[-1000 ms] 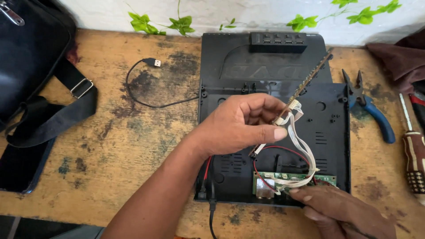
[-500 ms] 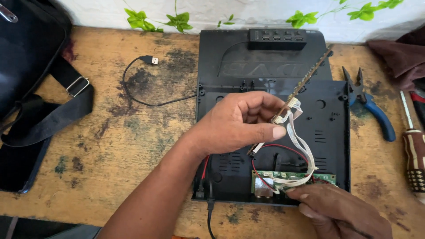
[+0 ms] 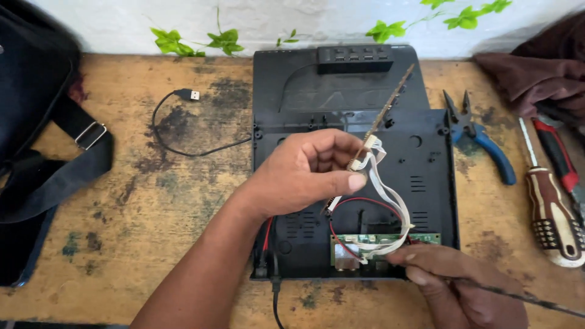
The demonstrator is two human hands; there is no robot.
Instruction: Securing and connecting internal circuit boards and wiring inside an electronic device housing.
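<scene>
From the head camera, the left hand point(image 3: 308, 176) is closed in a pinch around a narrow strip circuit board point(image 3: 382, 116), gripping it near its lower end so the strip tilts up and away over the black plastic casing point(image 3: 426, 152) that lies flat on the worn wooden bench point(image 3: 152, 201). A white ribbon cable point(image 3: 390, 201) and thin red wires point(image 3: 359, 204) loop from the strip's lower end down to a small green circuit board point(image 3: 390, 244) sitting at the casing's near edge. The right hand point(image 3: 457, 283) rests at that green board, fingers curled around a thin dark tool point(image 3: 524, 297) whose tip is hidden under the fingers; it looks closed on the tool. The strip board appears light, stiff and brittle, best taken by its long edges near the connector rather than by the cable, which is soft and would likely tear at its solder joints if tugged. To the right lie blue-handled pliers point(image 3: 484, 143) and two screwdrivers point(image 3: 551, 213), well apart from the hands; a black bag point(image 3: 36, 122) sits at the left, and a black cable with a plug point(image 3: 183, 109) curls beside the casing.
</scene>
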